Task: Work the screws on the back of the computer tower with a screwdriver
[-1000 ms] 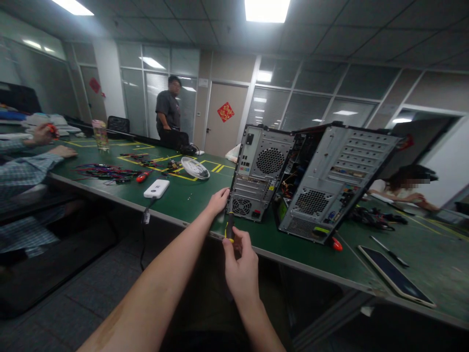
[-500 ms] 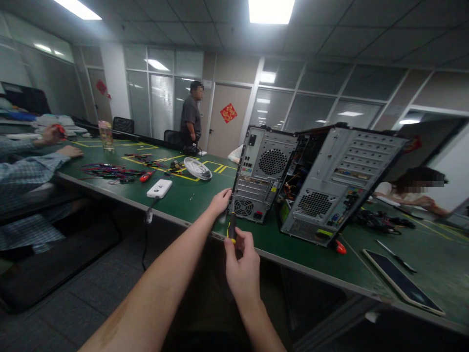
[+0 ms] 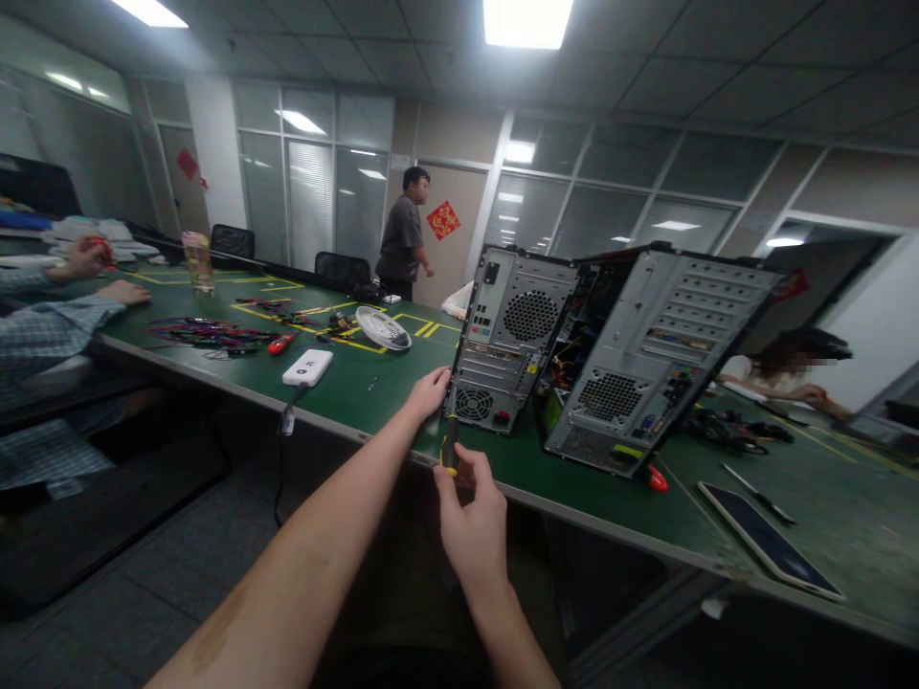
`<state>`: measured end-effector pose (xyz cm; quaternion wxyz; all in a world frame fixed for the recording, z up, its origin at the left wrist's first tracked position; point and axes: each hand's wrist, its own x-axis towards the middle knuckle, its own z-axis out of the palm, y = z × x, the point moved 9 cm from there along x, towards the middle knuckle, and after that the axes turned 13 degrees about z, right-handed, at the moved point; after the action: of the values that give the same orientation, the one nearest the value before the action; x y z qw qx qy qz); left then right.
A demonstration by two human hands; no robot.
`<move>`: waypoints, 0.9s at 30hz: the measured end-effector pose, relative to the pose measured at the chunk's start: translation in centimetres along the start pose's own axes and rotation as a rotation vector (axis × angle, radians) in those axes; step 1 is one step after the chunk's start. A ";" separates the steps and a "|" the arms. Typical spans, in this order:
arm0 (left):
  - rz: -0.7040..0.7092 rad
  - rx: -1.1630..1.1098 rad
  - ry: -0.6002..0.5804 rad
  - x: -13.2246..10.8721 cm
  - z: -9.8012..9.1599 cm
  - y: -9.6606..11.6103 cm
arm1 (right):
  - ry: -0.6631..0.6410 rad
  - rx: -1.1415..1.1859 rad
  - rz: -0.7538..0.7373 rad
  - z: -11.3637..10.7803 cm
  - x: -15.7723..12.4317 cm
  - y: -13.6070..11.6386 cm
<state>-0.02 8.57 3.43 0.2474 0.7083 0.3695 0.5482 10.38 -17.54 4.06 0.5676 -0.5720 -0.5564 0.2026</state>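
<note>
My right hand (image 3: 472, 512) is closed on a black-and-yellow screwdriver (image 3: 449, 448), thumb and fingers pinching the end of its handle. The screwdriver points up at the lower left corner of a computer case (image 3: 480, 359); its tip is too small to make out. This case stands on the table with its metal back panel, vents and ports facing me. Against its lower left side lies my left hand (image 3: 429, 394), fingers extended and their tips partly hidden. A second, larger computer case (image 3: 624, 383) stands just to the right, tilted in view.
Left on the green table (image 3: 345, 397) lie a white power bank (image 3: 307, 366) with a cable, a red-handled tool (image 3: 280, 344), bundled wires (image 3: 208, 333) and a white dish (image 3: 383, 327). A tablet (image 3: 768, 538) lies right. A co-worker's hand (image 3: 125, 292) rests far left; a person (image 3: 403, 239) stands behind.
The standing person has moved to the right behind the table. My view has shifted slightly. Both my hands and the screwdriver keep nearly the same place at the case.
</note>
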 end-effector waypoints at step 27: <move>-0.010 0.018 -0.010 0.0 -0.5 -0.1 | -0.045 0.141 0.094 1.0 -0.4 1.5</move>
<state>-0.49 8.59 3.46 0.2456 0.7115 0.3766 0.5400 9.99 -17.10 2.33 0.5836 -0.5513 -0.5260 0.2807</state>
